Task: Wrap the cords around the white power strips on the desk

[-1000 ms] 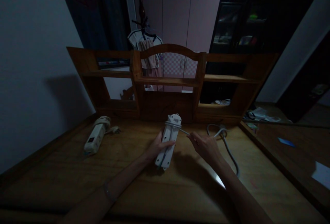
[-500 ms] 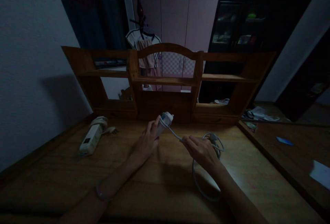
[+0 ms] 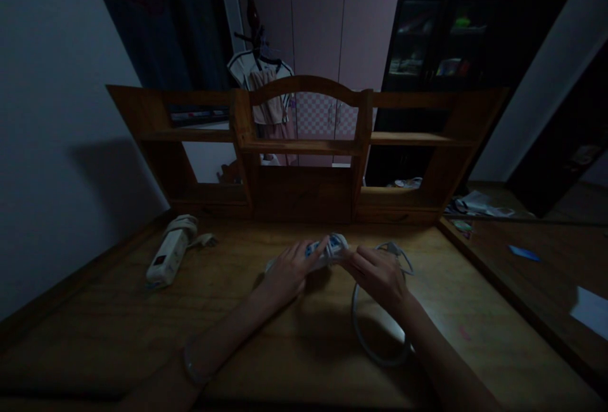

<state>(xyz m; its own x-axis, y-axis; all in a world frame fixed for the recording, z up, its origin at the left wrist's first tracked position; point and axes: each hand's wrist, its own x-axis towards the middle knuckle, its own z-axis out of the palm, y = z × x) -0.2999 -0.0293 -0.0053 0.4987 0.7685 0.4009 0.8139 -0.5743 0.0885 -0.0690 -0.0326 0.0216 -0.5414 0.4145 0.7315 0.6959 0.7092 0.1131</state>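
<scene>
My left hand point(image 3: 289, 269) is closed around a white power strip point(image 3: 337, 243) with blue sockets, just above the desk top. Turns of grey cord wrap the strip's far end. My right hand point(image 3: 379, 273) pinches the cord close against that end, and its fingers partly hide it. From there the loose cord point(image 3: 357, 323) hangs in a wide loop onto the desk below my right hand. Its plug point(image 3: 393, 248) lies just beyond that hand. To the left rests a second white power strip point(image 3: 169, 256), its cord wound round the far end.
The wooden desk point(image 3: 228, 361) has a shelf unit point(image 3: 304, 146) along its back edge. A wall point(image 3: 57, 165) stands at left. On a lower surface to the right lie a blue card point(image 3: 524, 253) and white paper point(image 3: 590, 312).
The power strip has tilted lower and turned to the right, so its blue sockets show. My right hand is now up against its end, and the stretch of cord between them has gone.
</scene>
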